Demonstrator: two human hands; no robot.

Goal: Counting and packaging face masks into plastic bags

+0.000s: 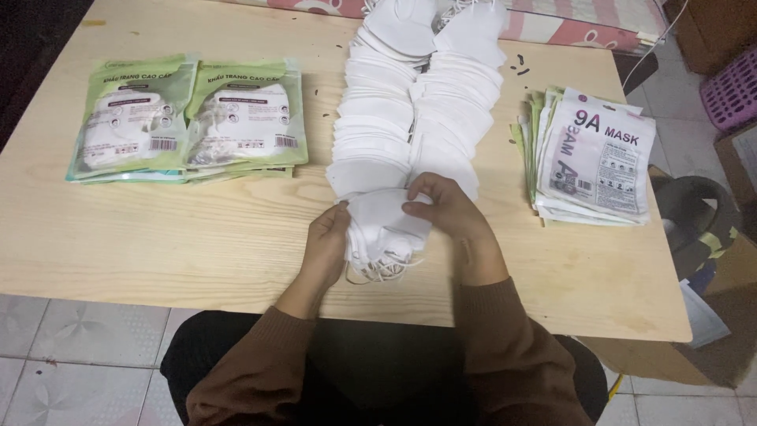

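Both hands grip a small stack of white masks (384,225) at the near edge of the bench (197,237), just below the two long overlapping rows of masks (410,118). The left hand (327,244) closes around the stack's left side while the right hand (449,209) pinches its top edge with the fingertips. To do this well, the folded edges should be squared against each other and the ear loops (382,272) dangling underneath tucked in, so none slip out. The grip should stay light to avoid creasing. Filled green packs (185,118) lie to the left, flat empty bags (595,158) to the right.
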